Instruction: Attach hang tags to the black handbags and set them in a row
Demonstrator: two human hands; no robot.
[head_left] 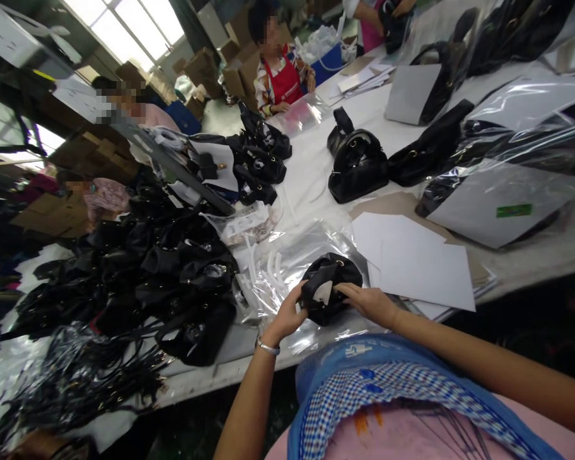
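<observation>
Bright windows [137,29] are glaring above stacked cardboard boxes [204,71]; a long white table [303,185] is carrying heaped black bags [163,259] at left and white sheets [414,268] at right. Near its front edge, a single black bag [339,265] is resting over clear film [316,237]. The left hand [287,318] is gripping its side, fingers partly curled; the right hand [370,304] is touching its top, fingers nearly straight, possibly pinching, cannot tell.

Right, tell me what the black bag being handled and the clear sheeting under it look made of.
Black bag: probably leather or imitation leather, given its soft folds and faint sheen. Clear sheeting: likely thin plastic film, glossy, see-through with sharp glints.
</observation>
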